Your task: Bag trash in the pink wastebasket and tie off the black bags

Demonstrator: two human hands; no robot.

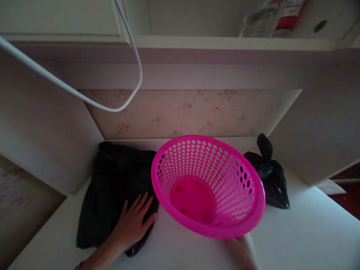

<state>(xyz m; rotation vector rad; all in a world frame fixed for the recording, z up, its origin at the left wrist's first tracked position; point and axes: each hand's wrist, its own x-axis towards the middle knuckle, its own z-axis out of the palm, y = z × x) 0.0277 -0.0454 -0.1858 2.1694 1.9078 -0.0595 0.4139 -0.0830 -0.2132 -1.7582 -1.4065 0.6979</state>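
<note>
My left hand (135, 221): fingers spread, palm down on large black bag (115, 187). My right hand (241, 249): under near rim of pink basket (208, 230), fingers hidden, can't tell grip. Basket tilted, mouth my way, between that bag and knotted bag (277, 183), above white worktop (309, 228).

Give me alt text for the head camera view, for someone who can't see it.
A pink perforated basket tilts over a white surface, a partly hidden right hand at its near rim; the left hand lies on a black bag. A knotted black bag sits at right.
</note>
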